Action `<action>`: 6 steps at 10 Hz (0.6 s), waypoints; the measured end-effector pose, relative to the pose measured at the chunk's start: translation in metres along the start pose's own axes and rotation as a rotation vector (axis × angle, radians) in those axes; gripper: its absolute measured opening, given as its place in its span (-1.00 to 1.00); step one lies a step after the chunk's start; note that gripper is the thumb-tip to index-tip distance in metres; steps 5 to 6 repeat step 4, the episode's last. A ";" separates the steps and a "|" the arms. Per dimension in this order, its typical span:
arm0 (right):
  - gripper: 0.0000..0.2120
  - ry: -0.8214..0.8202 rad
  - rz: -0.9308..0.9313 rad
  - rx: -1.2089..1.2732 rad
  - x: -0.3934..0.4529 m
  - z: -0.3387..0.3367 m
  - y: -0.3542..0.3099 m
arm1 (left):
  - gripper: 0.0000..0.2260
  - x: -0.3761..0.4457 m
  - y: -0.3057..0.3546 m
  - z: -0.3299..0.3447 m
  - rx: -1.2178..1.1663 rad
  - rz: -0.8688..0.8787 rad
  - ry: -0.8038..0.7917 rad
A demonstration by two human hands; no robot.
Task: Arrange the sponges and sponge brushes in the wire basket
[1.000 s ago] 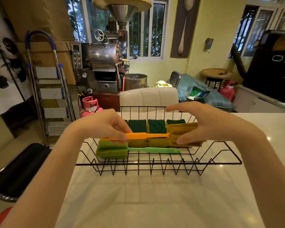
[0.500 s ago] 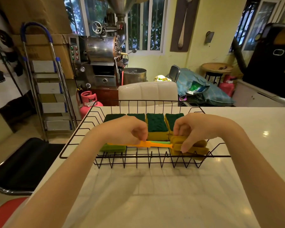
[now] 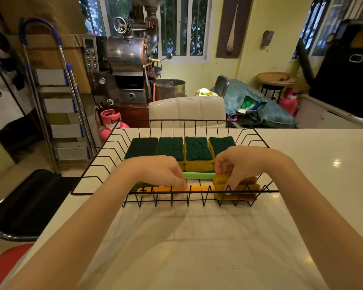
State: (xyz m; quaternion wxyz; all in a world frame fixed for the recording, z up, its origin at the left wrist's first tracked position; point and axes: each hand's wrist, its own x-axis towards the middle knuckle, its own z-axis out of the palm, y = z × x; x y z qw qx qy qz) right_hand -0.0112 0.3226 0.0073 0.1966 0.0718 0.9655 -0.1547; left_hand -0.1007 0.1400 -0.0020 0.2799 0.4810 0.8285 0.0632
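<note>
A black wire basket [image 3: 92, 173] stands on the pale counter. Along its far side lie several yellow sponges with dark green tops [image 3: 197, 151]. An orange sponge brush [image 3: 199, 187] lies low along the basket's near wall. My left hand [image 3: 157, 171] pinches its orange handle, and my right hand [image 3: 239, 164] holds its brownish-yellow sponge head [image 3: 245, 193]. Behind it lies a green sponge brush [image 3: 198, 175], its head mostly hidden under my left hand.
The white counter [image 3: 187, 248] spreads out in front of the basket. A white padded chair back [image 3: 187, 110] stands just beyond the counter's far edge. A black stool [image 3: 27, 206], a step ladder [image 3: 57, 105] and a pink gas cylinder [image 3: 110, 124] stand to the left.
Both hands have lowered the orange sponge brush from above the basket down to its floor by the near wall, in front of the green brush. The view has tilted downward.
</note>
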 end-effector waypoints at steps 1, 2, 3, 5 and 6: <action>-0.66 -0.009 0.009 0.005 0.001 0.001 0.001 | -0.66 -0.001 0.001 0.000 0.007 -0.018 -0.020; -0.68 -0.002 -0.001 0.031 0.001 0.000 0.004 | -0.65 -0.001 0.001 0.000 0.012 -0.040 -0.051; -0.64 0.004 -0.003 0.040 -0.002 -0.002 0.001 | -0.65 -0.002 0.004 -0.001 0.012 -0.044 -0.061; -0.69 0.138 -0.058 0.141 -0.010 -0.008 0.000 | -0.69 -0.005 0.004 -0.003 -0.011 -0.031 -0.010; -0.69 0.138 -0.058 0.141 -0.010 -0.008 0.000 | -0.69 -0.005 0.004 -0.003 -0.011 -0.031 -0.010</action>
